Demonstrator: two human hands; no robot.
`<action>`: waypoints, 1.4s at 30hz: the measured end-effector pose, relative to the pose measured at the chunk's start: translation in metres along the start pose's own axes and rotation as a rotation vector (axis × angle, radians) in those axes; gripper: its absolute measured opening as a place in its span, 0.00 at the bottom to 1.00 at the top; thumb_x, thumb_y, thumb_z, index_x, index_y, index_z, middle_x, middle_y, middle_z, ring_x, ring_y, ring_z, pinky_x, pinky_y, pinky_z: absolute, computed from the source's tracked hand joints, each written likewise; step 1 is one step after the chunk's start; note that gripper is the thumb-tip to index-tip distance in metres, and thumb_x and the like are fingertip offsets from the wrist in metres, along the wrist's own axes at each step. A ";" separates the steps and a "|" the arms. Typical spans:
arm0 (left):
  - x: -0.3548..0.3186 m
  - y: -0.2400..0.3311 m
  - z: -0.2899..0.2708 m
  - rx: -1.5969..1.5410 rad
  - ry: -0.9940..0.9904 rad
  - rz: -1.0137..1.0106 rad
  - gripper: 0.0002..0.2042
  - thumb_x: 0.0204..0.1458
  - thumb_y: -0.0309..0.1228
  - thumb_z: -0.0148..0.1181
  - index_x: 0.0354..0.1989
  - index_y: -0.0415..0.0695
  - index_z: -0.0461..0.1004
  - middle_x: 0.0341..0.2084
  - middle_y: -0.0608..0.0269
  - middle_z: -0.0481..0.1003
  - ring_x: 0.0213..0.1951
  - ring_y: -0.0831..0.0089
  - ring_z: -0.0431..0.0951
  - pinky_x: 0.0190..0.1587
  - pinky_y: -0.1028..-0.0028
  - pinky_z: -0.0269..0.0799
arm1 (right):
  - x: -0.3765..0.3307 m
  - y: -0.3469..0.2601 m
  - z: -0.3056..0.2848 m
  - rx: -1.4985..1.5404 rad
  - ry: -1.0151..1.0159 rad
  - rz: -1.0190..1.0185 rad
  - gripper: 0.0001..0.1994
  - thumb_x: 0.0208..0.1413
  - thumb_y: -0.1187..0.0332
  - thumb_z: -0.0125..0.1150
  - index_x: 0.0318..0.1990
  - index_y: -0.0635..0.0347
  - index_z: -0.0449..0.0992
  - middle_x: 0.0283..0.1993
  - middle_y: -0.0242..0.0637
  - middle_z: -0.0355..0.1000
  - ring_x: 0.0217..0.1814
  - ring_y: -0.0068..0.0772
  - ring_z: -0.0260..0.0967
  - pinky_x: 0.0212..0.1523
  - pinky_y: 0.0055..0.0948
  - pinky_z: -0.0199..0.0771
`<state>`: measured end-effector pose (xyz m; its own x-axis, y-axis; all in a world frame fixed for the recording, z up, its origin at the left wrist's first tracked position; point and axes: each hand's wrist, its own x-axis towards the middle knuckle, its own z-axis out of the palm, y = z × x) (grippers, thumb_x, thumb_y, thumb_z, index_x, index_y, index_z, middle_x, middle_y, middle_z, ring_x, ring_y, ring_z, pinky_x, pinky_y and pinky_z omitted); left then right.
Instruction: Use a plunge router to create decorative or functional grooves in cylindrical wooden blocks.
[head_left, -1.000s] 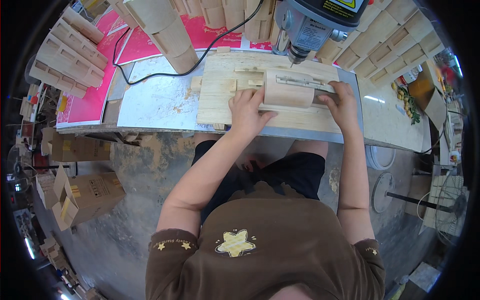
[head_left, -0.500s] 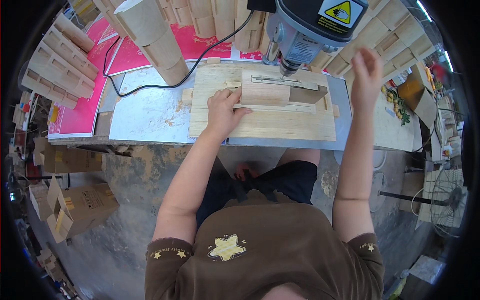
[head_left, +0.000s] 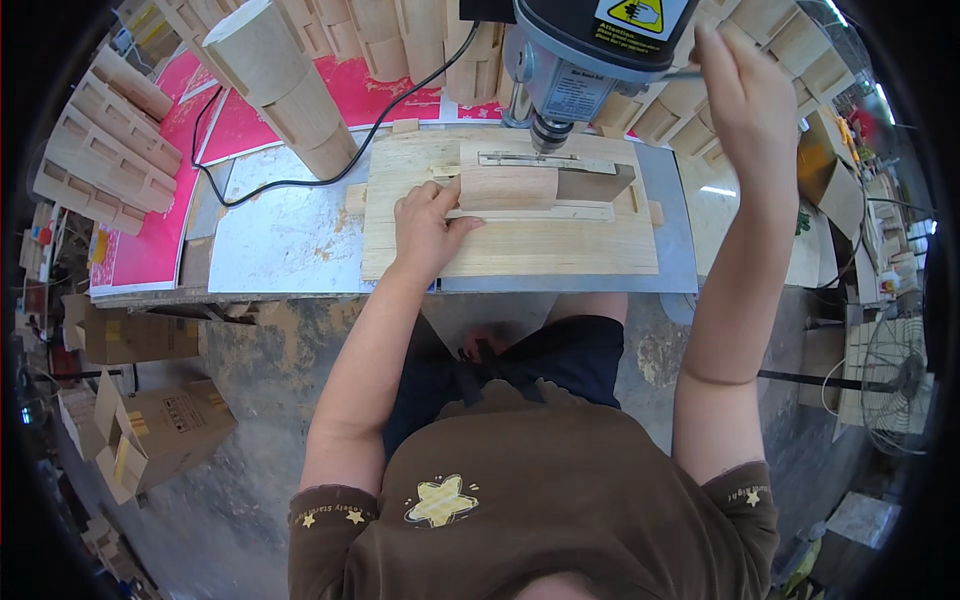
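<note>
A pale wooden block (head_left: 510,188) with a rounded face lies in a jig on a flat wooden board (head_left: 560,255). My left hand (head_left: 428,228) is at the block's left end, fingers against the end and thumb along the near side. Over the block hangs a bench drill press (head_left: 575,90); the tip of its chuck (head_left: 550,135) is just above the slotted metal strip (head_left: 545,161) along the block's far side. On the right, my right hand (head_left: 750,105) is raised and closed around the drill press lever (head_left: 686,76), whose end it hides. A grey-brown piece (head_left: 597,186) adjoins the block's right end.
Stacked wooden pieces with recesses stand at the left (head_left: 110,160) and behind the drill. A tall wooden column (head_left: 290,95) rises near a black cable (head_left: 290,202). Cardboard boxes (head_left: 170,430) sit on the floor at left; a fan (head_left: 890,385) is at right.
My right hand has moved up and closer, from open air beside the drill press onto its lever. My left hand stays at the block's end. The whole view has shifted slightly.
</note>
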<state>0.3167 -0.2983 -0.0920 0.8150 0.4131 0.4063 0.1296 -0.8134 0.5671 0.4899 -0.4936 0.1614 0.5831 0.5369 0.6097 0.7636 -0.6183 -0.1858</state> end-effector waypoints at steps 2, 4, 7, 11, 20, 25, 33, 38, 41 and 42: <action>-0.003 -0.004 -0.001 -0.005 0.006 -0.009 0.30 0.34 0.38 0.70 0.52 0.51 0.72 0.25 0.68 0.68 0.34 0.67 0.69 0.40 0.67 0.58 | -0.039 -0.011 0.009 0.090 0.047 -0.042 0.12 0.58 0.64 0.51 0.36 0.64 0.76 0.20 0.44 0.68 0.25 0.35 0.69 0.30 0.30 0.66; -0.001 -0.001 0.000 -0.006 -0.016 -0.027 0.30 0.34 0.37 0.70 0.51 0.51 0.72 0.25 0.69 0.69 0.34 0.67 0.69 0.39 0.67 0.58 | -0.067 -0.010 0.021 0.105 0.056 -0.057 0.09 0.57 0.69 0.53 0.33 0.64 0.76 0.18 0.46 0.67 0.22 0.42 0.68 0.27 0.31 0.67; 0.003 0.005 -0.001 -0.009 -0.008 -0.010 0.29 0.34 0.37 0.70 0.50 0.50 0.73 0.24 0.68 0.69 0.33 0.68 0.70 0.38 0.67 0.59 | -0.096 -0.010 0.051 0.440 0.167 0.068 0.09 0.56 0.71 0.53 0.39 0.65 0.77 0.22 0.44 0.70 0.22 0.37 0.68 0.26 0.30 0.66; 0.003 0.000 0.002 -0.011 -0.016 -0.002 0.28 0.33 0.37 0.70 0.49 0.49 0.73 0.24 0.68 0.69 0.31 0.67 0.70 0.37 0.67 0.59 | -0.116 0.006 0.109 0.682 0.333 0.016 0.11 0.54 0.76 0.51 0.44 0.68 0.75 0.25 0.39 0.71 0.24 0.30 0.66 0.28 0.26 0.66; 0.001 0.000 0.002 -0.039 0.002 -0.026 0.28 0.32 0.37 0.71 0.48 0.50 0.74 0.24 0.67 0.69 0.31 0.67 0.70 0.38 0.67 0.59 | -0.115 0.016 0.117 0.640 0.407 -0.155 0.09 0.52 0.77 0.52 0.40 0.67 0.76 0.22 0.36 0.66 0.23 0.29 0.63 0.26 0.24 0.61; -0.001 0.008 0.009 0.073 0.075 -0.037 0.28 0.31 0.37 0.71 0.48 0.52 0.74 0.26 0.69 0.69 0.36 0.68 0.69 0.44 0.63 0.56 | -0.049 0.009 0.044 0.508 0.333 -0.070 0.13 0.59 0.66 0.50 0.29 0.66 0.74 0.22 0.30 0.65 0.25 0.18 0.59 0.27 0.19 0.57; 0.010 0.039 0.027 0.031 0.010 -0.015 0.29 0.36 0.39 0.69 0.52 0.55 0.72 0.27 0.68 0.69 0.38 0.66 0.67 0.47 0.63 0.54 | 0.072 0.024 0.053 0.386 0.205 -0.008 0.18 0.56 0.60 0.48 0.28 0.70 0.74 0.24 0.53 0.70 0.28 0.46 0.70 0.31 0.36 0.67; 0.008 0.038 0.026 0.036 -0.005 -0.015 0.29 0.37 0.39 0.69 0.53 0.55 0.71 0.28 0.66 0.68 0.38 0.66 0.67 0.47 0.64 0.53 | 0.023 0.022 0.024 0.399 0.160 0.016 0.15 0.58 0.61 0.51 0.27 0.65 0.73 0.17 0.27 0.59 0.21 0.16 0.55 0.24 0.20 0.54; 0.003 0.029 0.024 0.044 0.005 -0.031 0.29 0.37 0.39 0.69 0.53 0.55 0.72 0.27 0.66 0.67 0.38 0.66 0.67 0.47 0.64 0.53 | -0.032 -0.003 0.021 0.497 0.113 0.038 0.11 0.57 0.66 0.52 0.27 0.64 0.74 0.16 0.30 0.58 0.20 0.18 0.55 0.23 0.21 0.54; 0.003 0.030 0.024 0.046 0.002 -0.033 0.29 0.37 0.39 0.69 0.53 0.55 0.72 0.28 0.66 0.67 0.38 0.66 0.67 0.47 0.63 0.53 | -0.051 0.000 0.027 0.535 0.101 0.041 0.09 0.56 0.69 0.54 0.27 0.65 0.73 0.16 0.34 0.58 0.19 0.21 0.54 0.22 0.22 0.56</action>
<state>0.3368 -0.3314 -0.0909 0.8087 0.4406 0.3896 0.1820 -0.8174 0.5466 0.4670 -0.5056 0.1096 0.6057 0.4442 0.6601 0.7909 -0.2451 -0.5608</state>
